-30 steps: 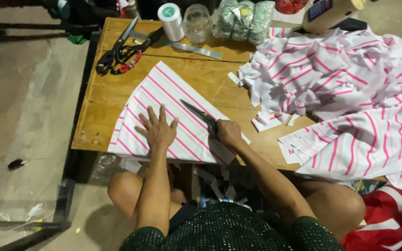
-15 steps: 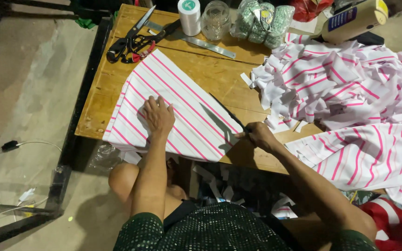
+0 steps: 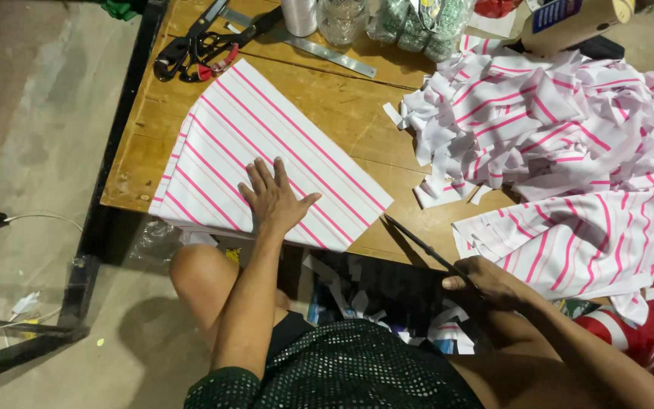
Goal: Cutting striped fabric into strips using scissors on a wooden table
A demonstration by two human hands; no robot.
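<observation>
— Wooden table (image 3: 153, 163) over a bare concrete floor (image 3: 32, 113); what is on it, counted?

— One flat piece of white fabric with pink stripes (image 3: 266, 144), lying on the near left part of the table, its near edge hanging just over the table's edge. One heap of striped offcuts (image 3: 554, 121) to the right, too tangled to count piece by piece, and one larger striped piece (image 3: 577, 242) below the heap.

— And the hands?

— Two. The left hand (image 3: 275, 201) lies flat on the striped piece, fingers spread, pressing it down and gripping nothing. The right hand (image 3: 486, 280) is closed around the handles of one pair of dark scissors (image 3: 418, 242); the blades point up and left, their tip just beside the fabric's near right corner (whether it touches, I cannot tell).

— Anything at the far edge?

— A dark pile of spare scissors (image 3: 198, 45), two pairs as far as I can tell, one metal ruler (image 3: 319, 49), one spool of pale thread (image 3: 299, 14), one glass jar (image 3: 342, 19). Scraps lie below the table between the knees.
</observation>
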